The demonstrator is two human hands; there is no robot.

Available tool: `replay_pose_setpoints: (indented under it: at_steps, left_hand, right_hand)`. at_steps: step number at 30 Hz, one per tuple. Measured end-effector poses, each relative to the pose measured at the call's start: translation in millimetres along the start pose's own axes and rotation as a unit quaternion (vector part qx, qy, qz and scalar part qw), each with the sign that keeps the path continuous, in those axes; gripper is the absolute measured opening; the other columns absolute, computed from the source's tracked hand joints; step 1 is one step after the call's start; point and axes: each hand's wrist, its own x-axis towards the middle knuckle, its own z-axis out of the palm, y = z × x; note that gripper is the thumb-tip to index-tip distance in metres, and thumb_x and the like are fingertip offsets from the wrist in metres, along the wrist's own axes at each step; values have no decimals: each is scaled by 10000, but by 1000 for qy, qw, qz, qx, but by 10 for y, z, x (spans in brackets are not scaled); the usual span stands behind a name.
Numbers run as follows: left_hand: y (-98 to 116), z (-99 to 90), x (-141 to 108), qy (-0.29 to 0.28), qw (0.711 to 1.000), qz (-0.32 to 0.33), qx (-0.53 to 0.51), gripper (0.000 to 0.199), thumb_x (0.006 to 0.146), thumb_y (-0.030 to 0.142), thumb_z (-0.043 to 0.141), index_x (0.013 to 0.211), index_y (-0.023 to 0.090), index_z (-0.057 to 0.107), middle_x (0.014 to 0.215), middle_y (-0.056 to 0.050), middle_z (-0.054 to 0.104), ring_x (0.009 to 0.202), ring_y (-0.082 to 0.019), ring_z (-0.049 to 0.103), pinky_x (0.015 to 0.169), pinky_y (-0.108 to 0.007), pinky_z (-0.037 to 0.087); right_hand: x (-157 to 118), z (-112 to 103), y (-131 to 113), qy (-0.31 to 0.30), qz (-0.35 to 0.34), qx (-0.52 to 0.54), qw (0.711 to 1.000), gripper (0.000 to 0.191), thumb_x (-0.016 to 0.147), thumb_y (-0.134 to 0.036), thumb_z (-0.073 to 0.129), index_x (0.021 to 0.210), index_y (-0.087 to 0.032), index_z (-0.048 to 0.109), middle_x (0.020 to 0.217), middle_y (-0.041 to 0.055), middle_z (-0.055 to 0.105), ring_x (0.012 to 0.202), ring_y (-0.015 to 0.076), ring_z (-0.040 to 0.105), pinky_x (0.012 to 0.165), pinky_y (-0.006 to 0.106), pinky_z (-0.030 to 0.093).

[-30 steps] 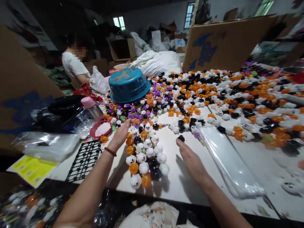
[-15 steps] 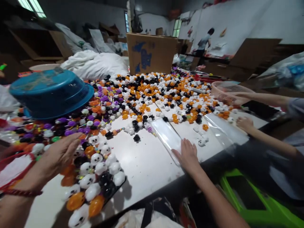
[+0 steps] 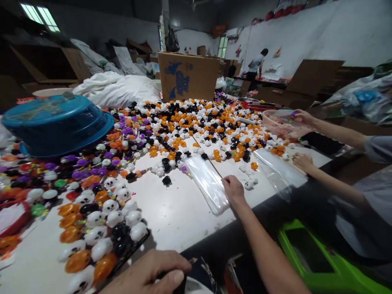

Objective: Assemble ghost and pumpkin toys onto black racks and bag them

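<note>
At the bottom edge my left hand (image 3: 150, 271) has its fingers curled and thumb pressed in, beside a black tray (image 3: 146, 241). A dark thing shows under its thumb, too hidden to name. Rows of white skull heads (image 3: 95, 235), orange pumpkin heads and black heads fill the tray. My right hand (image 3: 234, 191) is closed at the right edge of a stack of clear plastic bags (image 3: 205, 183), its fingertips pinching that edge. The bags lie flat on the white table (image 3: 180, 216).
A big heap of small plastic heads (image 3: 190, 118) covers the far table. An upturned blue basin (image 3: 58, 126) sits on it at left, with a cardboard box (image 3: 188, 77) behind. At right a co-worker's hands (image 3: 303, 161) are near a pink basket (image 3: 280, 124) and more clear bags (image 3: 281, 171).
My left hand has moved from above the tray's left side down to the bottom edge. My right hand's spread fingers have curled closed at the bags. A co-worker's hand has lifted at the basket.
</note>
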Motion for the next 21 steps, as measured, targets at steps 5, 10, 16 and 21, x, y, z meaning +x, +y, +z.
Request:
replay_pose_setpoints:
  at_steps: [5,10,16,21]
  left_hand:
    - [168,325,615,-44,986,34,-158,435,898,567,524,944,209,767,917,-60,733,877,-211,642,811,-287,495]
    - [58,542,1088,61,927,14,-371,405,755,507,747,928,141,737,943,-116,727,827,-200,669,792,-293,512]
    - [-53,471,1509,202,772,4,-602,444,756,548,734,924,143,664,845,-79,703,714,-163,667,666,-283,542]
    - [-203,469,1709,274,776,1,-568,341,599,306,855,713,149,575,578,25,577,504,-99,549,490,-205,438]
  right_hand:
    - [190,-164,-331,28,-16,47,998,239,892,-393,497,803,-192,593,818,76,638,787,219,574,773,355,453]
    - [205,-289,-814,44,-141,59,987,196,933,-321,498,809,-195,582,824,76,626,774,205,561,757,334,455]
    - [-646,168,-1101,-117,-347,23,930,179,934,-133,459,839,-183,601,799,73,621,778,207,551,735,322,441]
    - [-1192,235,-1114,-213,-323,102,916,111,930,-153,508,910,-193,610,883,51,645,865,194,585,844,326,466]
